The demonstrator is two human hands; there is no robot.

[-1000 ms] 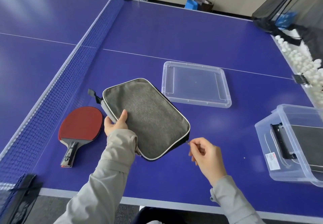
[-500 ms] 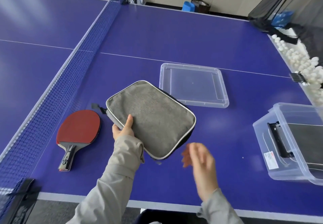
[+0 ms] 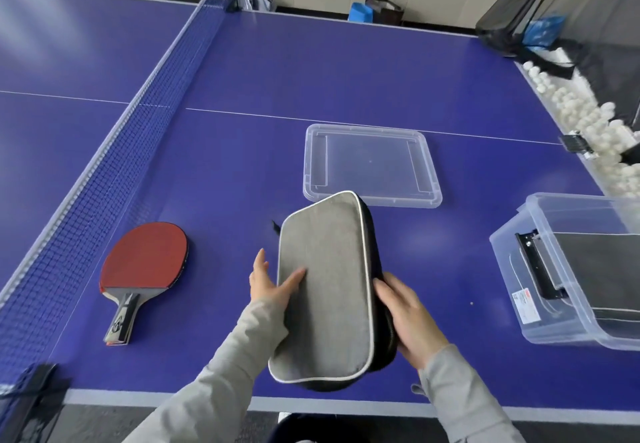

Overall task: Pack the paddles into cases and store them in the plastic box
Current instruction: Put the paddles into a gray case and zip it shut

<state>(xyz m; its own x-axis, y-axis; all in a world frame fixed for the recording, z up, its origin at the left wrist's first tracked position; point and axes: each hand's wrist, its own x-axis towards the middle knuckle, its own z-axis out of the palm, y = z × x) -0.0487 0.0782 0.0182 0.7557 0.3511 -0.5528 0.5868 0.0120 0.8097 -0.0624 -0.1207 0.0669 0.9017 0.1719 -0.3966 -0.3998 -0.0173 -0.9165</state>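
A grey paddle case (image 3: 325, 290) with white piping and a black underside is held just above the blue table near its front edge, long side pointing away from me. My left hand (image 3: 268, 281) grips its left edge, thumb lying on the grey top. My right hand (image 3: 407, 318) holds its right edge, fingers curled round the black side. A red paddle (image 3: 145, 259) lies flat to the left, handle towards me. The clear plastic box (image 3: 519, 290) stands at the right with a dark case (image 3: 595, 269) inside.
The box's clear lid (image 3: 372, 165) lies flat just beyond the grey case. The blue net (image 3: 114, 152) runs along the left. Several white balls (image 3: 588, 120) fill a black catch net by the table's right edge.
My right hand left the zipper at the case's corner and took hold of its right edge. The case swung round to point away from me and shifted right.
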